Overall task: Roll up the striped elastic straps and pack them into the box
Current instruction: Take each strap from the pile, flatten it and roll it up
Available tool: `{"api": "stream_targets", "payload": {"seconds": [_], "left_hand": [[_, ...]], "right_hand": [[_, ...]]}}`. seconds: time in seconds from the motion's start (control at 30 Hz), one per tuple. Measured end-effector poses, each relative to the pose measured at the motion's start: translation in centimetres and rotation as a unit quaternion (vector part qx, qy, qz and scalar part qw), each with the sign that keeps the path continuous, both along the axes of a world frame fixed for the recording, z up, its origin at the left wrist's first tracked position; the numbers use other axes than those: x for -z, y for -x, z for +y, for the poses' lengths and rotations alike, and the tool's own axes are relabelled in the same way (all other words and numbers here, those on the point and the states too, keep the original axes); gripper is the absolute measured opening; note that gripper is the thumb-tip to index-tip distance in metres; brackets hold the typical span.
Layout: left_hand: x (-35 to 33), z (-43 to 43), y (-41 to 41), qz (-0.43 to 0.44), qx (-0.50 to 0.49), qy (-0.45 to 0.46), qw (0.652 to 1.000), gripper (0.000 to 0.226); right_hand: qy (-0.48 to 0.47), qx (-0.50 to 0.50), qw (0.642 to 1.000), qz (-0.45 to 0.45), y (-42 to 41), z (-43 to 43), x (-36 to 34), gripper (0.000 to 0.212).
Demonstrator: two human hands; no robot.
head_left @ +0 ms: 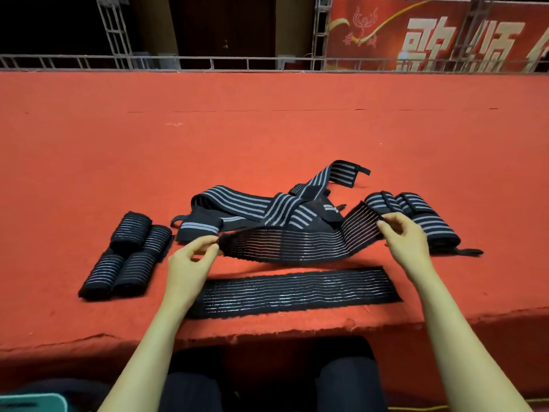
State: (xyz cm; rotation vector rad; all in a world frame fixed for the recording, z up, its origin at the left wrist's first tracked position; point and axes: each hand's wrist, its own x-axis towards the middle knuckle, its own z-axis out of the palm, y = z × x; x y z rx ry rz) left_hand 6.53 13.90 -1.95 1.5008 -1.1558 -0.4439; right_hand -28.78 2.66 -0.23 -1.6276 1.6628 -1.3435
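Observation:
I hold a black strap with thin grey stripes (297, 242) stretched between both hands, a little above the red carpet. My left hand (190, 260) pinches its left end; my right hand (404, 236) pinches its right end. A second thin-striped strap (297, 289) lies flat just below, near the front edge. Several rolled thin-striped straps (127, 257) sit in a cluster at the left. A tangle of wide-striped straps (267, 209) lies behind the held one, and rolled wide-striped straps (416, 212) lie behind my right hand. No box is in view.
The red carpeted platform (267, 129) stretches far back to a metal railing (208, 63). Its frayed front edge (267, 331) runs just above my knees. A teal object (32, 402) shows at the bottom left corner.

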Motion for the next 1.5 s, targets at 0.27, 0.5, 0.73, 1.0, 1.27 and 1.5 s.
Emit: {"api": "stream_targets", "payload": {"seconds": [0.27, 0.5, 0.73, 1.0, 1.27, 1.5], "left_hand": [[0.2, -0.3, 1.2, 0.120, 0.036, -0.139, 0.982, 0.037], [0.8, -0.7, 1.9, 0.136, 0.023, -0.201, 0.970, 0.041], [0.3, -4.0, 7.9, -0.069, 0.131, -0.155, 0.977, 0.027], [-0.1, -7.8, 14.4, 0.126, 0.164, -0.136, 0.969, 0.035], [1.7, -7.7, 11.6, 0.214, 0.128, -0.138, 0.959, 0.013], [1.0, -4.5, 9.6, 0.199, 0.112, -0.099, 0.969, 0.019]], "right_hand": [[-0.064, 0.087, 0.992, 0.058, 1.9, 0.1, 1.5, 0.007], [-0.141, 0.115, 0.973, 0.141, 2.1, 1.5, 2.9, 0.005], [-0.050, -0.121, 0.989, 0.065, -1.2, 2.5, 3.1, 0.015], [-0.042, -0.226, 0.973, 0.032, -6.9, 1.9, 2.7, 0.008], [-0.037, -0.187, 0.977, 0.092, -6.0, -1.4, 2.3, 0.027], [-0.201, -0.264, 0.928, 0.170, -7.6, -4.2, 2.8, 0.050]]}}
